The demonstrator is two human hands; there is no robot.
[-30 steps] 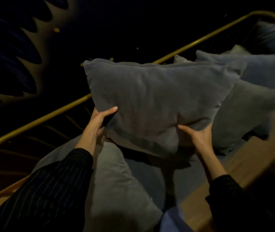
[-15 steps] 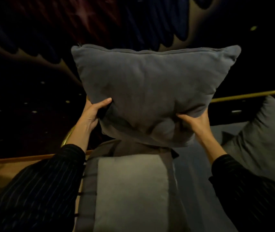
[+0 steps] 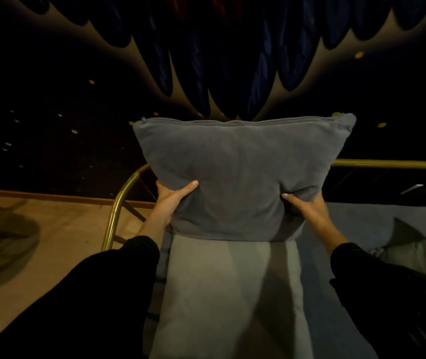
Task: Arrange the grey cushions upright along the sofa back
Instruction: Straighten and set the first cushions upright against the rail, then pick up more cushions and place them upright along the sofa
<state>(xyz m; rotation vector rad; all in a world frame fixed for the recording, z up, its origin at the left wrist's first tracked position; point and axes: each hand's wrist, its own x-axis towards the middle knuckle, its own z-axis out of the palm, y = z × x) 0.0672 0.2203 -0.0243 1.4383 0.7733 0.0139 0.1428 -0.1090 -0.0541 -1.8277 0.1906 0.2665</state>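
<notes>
At the sofa's end rail (image 3: 118, 203) | our left hand (image 3: 173, 200) and right hand (image 3: 307, 208) clamp the cushion (image 3: 243, 172) by its lower corners | soft, light, squashy, we judge; grip low and keep it upright.

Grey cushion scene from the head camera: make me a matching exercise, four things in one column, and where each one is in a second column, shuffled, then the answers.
Things:
1. dark grey cushion
2. light grey cushion
3. brass rail
4. pale cushion

Places:
A. lying flat, nearest the camera, centre
B. at the right edge, on the seat
C. held upright between the left hand and right hand
D. behind the held cushion, curving down on the left

Pairs: 1-C, 2-A, 3-D, 4-B
</notes>
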